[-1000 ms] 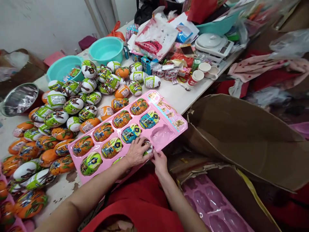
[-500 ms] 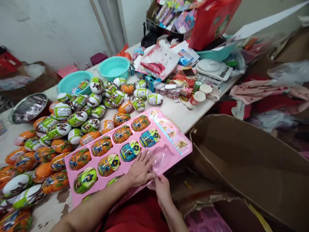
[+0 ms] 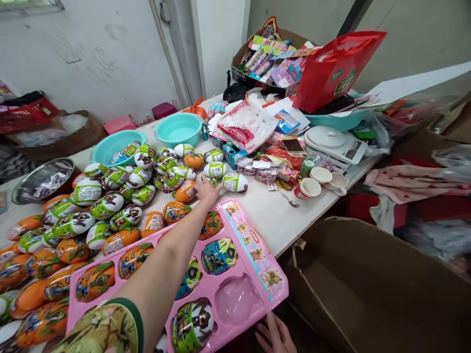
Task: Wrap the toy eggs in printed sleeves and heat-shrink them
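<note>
The pink plastic blister tray (image 3: 253, 321) lies tilted at the table's front, with orange, blue and green-and-white plastic eggs in its wells. One well near its right end is empty, beside a green-and-white egg (image 3: 193, 323). My left hand (image 3: 208, 190) reaches across the tray to the pile, its fingers closed around a green-and-white egg (image 3: 213, 182) that they partly hide. My left forearm covers part of the tray. At the tray's lower right edge, my right hand (image 3: 275, 337) grips the rim, with some fingers below it.
Many loose eggs (image 3: 106, 206) crowd the table's left side. Behind them stand two turquoise basins (image 3: 178, 128) and a metal bowl (image 3: 44, 181). Paper cups (image 3: 307, 189) and a white scale (image 3: 334, 142) sit to the right. A large open cardboard box (image 3: 353, 284) adjoins the table's right edge.
My left hand has moved from the tray's front row up to the loose eggs. The tray sits lower in view, and my right hand has stayed at its edge.
</note>
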The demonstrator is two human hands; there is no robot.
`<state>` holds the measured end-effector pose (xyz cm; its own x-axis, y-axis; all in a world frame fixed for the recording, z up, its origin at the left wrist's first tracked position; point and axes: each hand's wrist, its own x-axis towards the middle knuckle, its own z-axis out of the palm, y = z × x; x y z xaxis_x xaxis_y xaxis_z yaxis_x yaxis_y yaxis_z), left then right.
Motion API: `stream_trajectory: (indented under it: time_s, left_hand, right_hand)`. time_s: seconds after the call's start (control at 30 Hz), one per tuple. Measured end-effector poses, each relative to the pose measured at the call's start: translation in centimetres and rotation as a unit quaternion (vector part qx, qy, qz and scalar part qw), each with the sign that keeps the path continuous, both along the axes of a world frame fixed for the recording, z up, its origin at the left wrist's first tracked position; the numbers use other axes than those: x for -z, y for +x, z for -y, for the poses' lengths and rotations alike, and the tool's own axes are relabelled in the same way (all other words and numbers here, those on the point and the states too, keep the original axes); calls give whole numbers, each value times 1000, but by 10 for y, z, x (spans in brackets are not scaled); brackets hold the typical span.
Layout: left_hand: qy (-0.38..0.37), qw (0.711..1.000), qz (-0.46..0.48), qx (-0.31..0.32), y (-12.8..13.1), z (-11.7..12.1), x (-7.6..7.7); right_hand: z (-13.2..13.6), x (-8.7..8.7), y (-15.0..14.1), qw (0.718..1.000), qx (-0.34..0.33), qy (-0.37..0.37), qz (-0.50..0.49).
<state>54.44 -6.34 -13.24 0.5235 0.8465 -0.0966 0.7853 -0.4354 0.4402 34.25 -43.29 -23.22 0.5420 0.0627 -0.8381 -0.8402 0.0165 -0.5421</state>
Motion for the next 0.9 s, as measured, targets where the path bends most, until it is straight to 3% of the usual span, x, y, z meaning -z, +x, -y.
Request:
stream_trajectory:
  time_s: [0.1, 0.2, 0.23, 0.27, 0.33, 0.43, 0.5, 0.57, 0.67, 0.8, 0.9]
  left_hand:
    - [-16, 1000, -16, 20, -12, -1, -8]
    - [-32, 993, 4, 111, -67, 17, -28]
    - [-54, 983, 24, 173, -91, 31, -31]
    - [-96, 948, 78, 293, -117, 49, -31]
    - [-139, 874, 114, 452, -164, 93, -20]
    - [-50, 856, 45, 513, -211, 159, 13]
    - [-2, 857, -22, 515, -223, 184, 29]
    - [12, 850, -69, 521, -226, 190, 33]
    - [3, 838, -89, 539, -227, 177, 20]
    - [-32, 827, -82, 555, -223, 163, -1]
    - [-36, 826, -23, 563, -208, 171, 4]
  right_hand:
    - [-10, -17, 13, 999, 14, 42, 29]
    - [-26, -27, 20, 993, 56, 92, 37]
    - [-31, -28, 22, 992, 65, 103, 25]
    - [-35, -27, 24, 991, 69, 110, 11]
    - [-41, -24, 27, 991, 67, 112, -3]
    - [-46, -17, 30, 994, 83, 62, 29]
    - [-47, -14, 30, 994, 88, 17, 65]
    - [-45, -13, 28, 993, 72, -9, 97]
    - [-39, -18, 25, 992, 43, -20, 120]
    - [-33, -26, 30, 998, 33, 37, 47]
    - [-33, -31, 34, 998, 33, 40, 43]
